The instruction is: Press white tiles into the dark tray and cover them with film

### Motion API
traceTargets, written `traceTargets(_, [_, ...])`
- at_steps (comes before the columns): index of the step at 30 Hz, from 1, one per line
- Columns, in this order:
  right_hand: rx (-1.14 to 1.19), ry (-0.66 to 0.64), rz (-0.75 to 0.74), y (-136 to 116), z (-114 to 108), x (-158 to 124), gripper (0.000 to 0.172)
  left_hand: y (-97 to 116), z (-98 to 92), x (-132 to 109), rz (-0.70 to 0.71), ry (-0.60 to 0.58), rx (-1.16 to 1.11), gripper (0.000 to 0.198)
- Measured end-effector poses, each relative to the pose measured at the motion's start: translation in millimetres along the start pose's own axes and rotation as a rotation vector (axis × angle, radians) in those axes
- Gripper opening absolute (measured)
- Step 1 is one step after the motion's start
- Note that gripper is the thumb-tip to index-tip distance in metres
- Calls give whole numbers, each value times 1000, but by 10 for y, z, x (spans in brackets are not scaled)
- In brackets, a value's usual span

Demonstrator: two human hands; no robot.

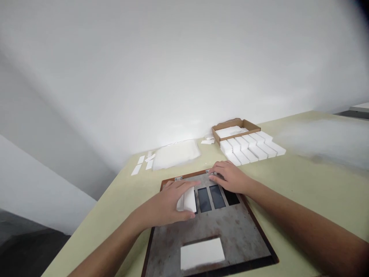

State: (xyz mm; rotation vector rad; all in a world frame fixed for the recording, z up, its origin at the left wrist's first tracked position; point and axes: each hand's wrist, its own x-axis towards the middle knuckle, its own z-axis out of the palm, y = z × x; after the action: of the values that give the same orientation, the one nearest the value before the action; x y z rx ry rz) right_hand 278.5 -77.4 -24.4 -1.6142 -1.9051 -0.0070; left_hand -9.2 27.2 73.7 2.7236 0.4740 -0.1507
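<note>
My left hand (pixel 164 204) lies over a white rectangular block (pixel 189 200) at the left end of a row of slots, with its fingers across the block's top. The block sits in or on the leftmost slot of a rusty, stained metal plate (pixel 221 227), and a second white edge shows beside it. My right hand (pixel 227 177) rests at the plate's far edge, with its fingertips at a small metal hinge (pixel 208 172). It grips nothing that I can see. Several dark rectangular slots (pixel 211 197) lie between my hands. A white rectangular slab (pixel 202 254) sits near the plate's near end.
The plate lies in a brown-edged board (pixel 170 181) on a pale green table (pixel 296 184). Behind it are rows of white bars (pixel 248 148), a cardboard tray (pixel 235 129) holding white pieces, a white sheet (pixel 175 154) and loose white strips (pixel 141 164). A white wall rises behind the table.
</note>
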Motion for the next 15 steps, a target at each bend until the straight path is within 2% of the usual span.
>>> traceTargets(4, [-10, -1, 12, 12, -11, 6, 26, 44, 75, 65, 4, -7, 15, 84])
traceTargets(11, [-9, -15, 13, 23, -11, 17, 26, -18, 151, 71, 35, 27, 44, 81])
traceTargets(15, [-11, -16, 10, 14, -16, 22, 26, 68, 145, 126, 32, 67, 60, 79])
